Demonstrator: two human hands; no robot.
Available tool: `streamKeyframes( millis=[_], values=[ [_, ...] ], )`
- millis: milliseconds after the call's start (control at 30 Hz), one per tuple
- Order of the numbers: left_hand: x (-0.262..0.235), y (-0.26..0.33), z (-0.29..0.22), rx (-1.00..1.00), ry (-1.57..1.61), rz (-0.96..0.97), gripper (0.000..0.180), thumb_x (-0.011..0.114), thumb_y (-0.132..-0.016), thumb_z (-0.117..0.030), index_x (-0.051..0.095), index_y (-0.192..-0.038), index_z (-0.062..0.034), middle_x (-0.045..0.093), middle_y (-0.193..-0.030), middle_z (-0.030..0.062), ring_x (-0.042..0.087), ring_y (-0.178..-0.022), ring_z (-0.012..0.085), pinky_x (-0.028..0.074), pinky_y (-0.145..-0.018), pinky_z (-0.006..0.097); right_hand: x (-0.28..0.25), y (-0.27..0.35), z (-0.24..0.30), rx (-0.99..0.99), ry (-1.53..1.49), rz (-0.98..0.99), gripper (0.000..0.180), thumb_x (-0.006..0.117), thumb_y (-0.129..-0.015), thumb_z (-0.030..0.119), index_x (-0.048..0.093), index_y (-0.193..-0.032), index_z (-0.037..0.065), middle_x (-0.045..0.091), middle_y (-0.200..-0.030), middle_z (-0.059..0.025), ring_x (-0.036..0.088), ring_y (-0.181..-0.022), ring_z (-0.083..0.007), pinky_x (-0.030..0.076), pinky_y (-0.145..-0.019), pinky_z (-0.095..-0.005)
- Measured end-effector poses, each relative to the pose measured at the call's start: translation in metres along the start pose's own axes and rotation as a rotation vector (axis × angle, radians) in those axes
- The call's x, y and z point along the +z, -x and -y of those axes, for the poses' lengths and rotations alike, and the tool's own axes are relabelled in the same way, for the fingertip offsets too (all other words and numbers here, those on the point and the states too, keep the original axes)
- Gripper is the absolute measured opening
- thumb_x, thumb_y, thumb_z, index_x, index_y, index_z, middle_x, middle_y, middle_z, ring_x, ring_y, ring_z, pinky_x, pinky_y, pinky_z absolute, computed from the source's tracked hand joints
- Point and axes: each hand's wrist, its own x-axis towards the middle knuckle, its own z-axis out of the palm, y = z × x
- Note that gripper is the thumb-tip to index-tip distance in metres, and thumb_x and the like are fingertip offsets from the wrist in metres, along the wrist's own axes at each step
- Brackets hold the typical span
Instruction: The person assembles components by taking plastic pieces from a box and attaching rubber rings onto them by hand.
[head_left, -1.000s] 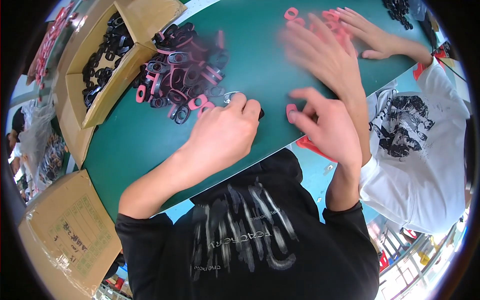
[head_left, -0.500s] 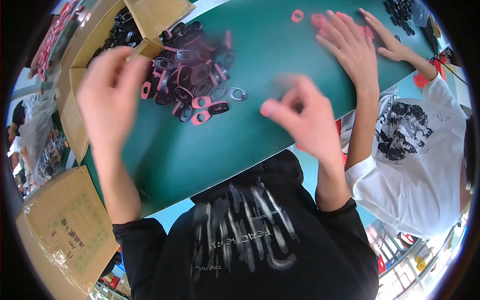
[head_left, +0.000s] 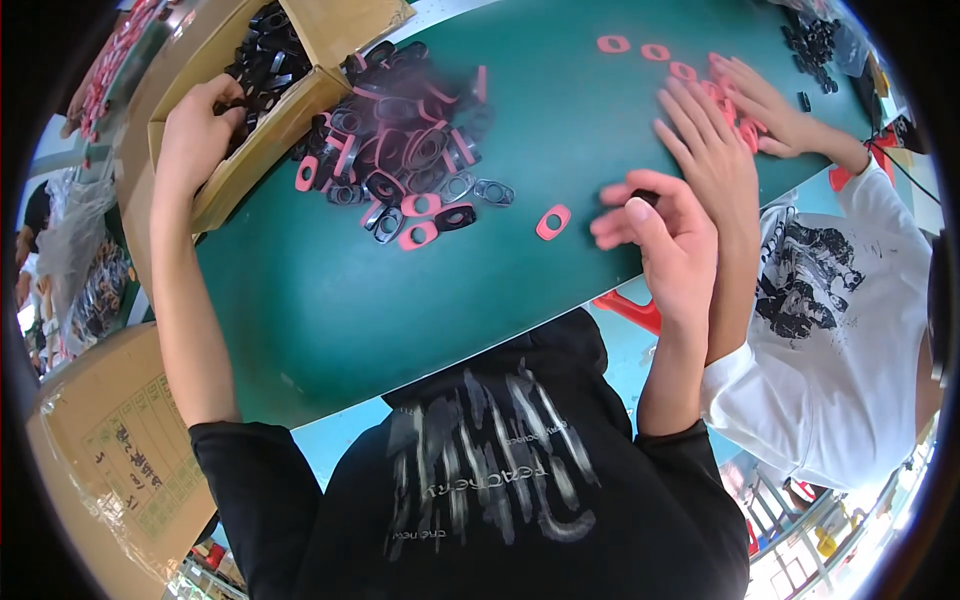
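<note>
My left hand [head_left: 198, 135] reaches over the wall of a cardboard box [head_left: 290, 120] of black plastic parts [head_left: 268, 55]. Its fingers curl in among them; whether they grip one is hidden. My right hand [head_left: 680, 235] is raised above the table's near right side, its thumb and forefinger pinched on a small black piece [head_left: 646, 196]. Left of that hand, a single pink oval ring [head_left: 553, 222] lies flat on the table. Between my hands and farther back spreads a heap of black and pink oval parts [head_left: 410, 140], partly blurred.
On the right, a co-worker in a white shirt rests both hands [head_left: 705, 130] on the green table [head_left: 400, 310], over pink rings [head_left: 735, 110]. More pink rings [head_left: 613, 44] lie beyond. Black parts [head_left: 808, 50] sit at the far right. A closed carton [head_left: 125, 450] stands lower left.
My left hand has moved into the box. My right hand has drawn away to the right, and a pink ring now lies on the table near where it was.
</note>
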Motion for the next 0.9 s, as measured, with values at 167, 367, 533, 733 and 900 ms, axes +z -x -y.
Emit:
streamKeyframes(
  millis=[167, 367, 533, 733, 900],
  values=[
    [-0.030, 0.028, 0.002, 0.046, -0.012, -0.387, 0.019, 0.070, -0.096, -0.014, 0.070, -0.108, -0.0002, 0.071, -0.112, 0.0113, 0.067, -0.096, 0.0227, 0.050, -0.090, 0.032, 0.021, -0.003, 0.009, -0.322, 0.755, 0.074, 0.025, 0.076, -0.088, 0.008, 0.073, -0.113, 0.009, 0.061, -0.087, -0.0074, 0.061, -0.070, -0.0185, 0.049, -0.063, -0.0316],
    [-0.011, 0.098, -0.122, 0.106, 0.759, -0.124, 0.015, 0.073, -0.092, -0.014, 0.071, -0.099, -0.0016, 0.067, -0.085, 0.0017, 0.062, -0.079, 0.0076, 0.049, -0.070, 0.025, 0.024, -0.003, 0.004, -0.478, 1.077, 0.177, 0.024, 0.080, -0.082, 0.014, 0.074, -0.105, 0.008, 0.057, -0.087, -0.0088, 0.056, -0.087, -0.0298, 0.049, -0.077, -0.0405],
    [0.071, 0.170, -0.177, 0.369, 0.594, -0.117, 0.015, 0.079, -0.084, -0.009, 0.065, -0.085, -0.0031, 0.060, -0.074, 0.0093, 0.057, -0.067, 0.0292, 0.048, -0.065, 0.041, 0.039, 0.000, -0.003, -0.536, 1.014, 0.342, 0.017, 0.078, -0.085, 0.013, 0.072, -0.099, 0.005, 0.057, -0.087, -0.0088, 0.055, -0.088, -0.0307, 0.048, -0.079, -0.0405],
    [0.079, 0.173, -0.168, 0.383, 0.408, -0.256, 0.028, 0.084, -0.078, -0.011, 0.070, -0.101, -0.0016, 0.059, -0.089, 0.0108, 0.056, -0.083, 0.0306, 0.046, -0.074, 0.041, 0.022, 0.003, -0.007, -0.514, 0.851, 0.226, 0.027, 0.072, -0.089, 0.007, 0.071, -0.116, 0.002, 0.064, -0.095, -0.0124, 0.061, -0.090, -0.0308, 0.051, -0.080, -0.0383],
    [0.070, 0.173, -0.168, 0.454, 0.464, -0.171, 0.038, 0.083, -0.076, -0.005, 0.071, -0.113, -0.0029, 0.061, -0.101, 0.0100, 0.057, -0.090, 0.0308, 0.048, -0.080, 0.042, 0.009, 0.002, -0.018, -0.282, 0.504, -0.025, 0.025, 0.073, -0.089, 0.001, 0.069, -0.113, 0.001, 0.069, -0.087, -0.0054, 0.054, -0.067, -0.0088, 0.045, -0.063, -0.0242]
  ],
)
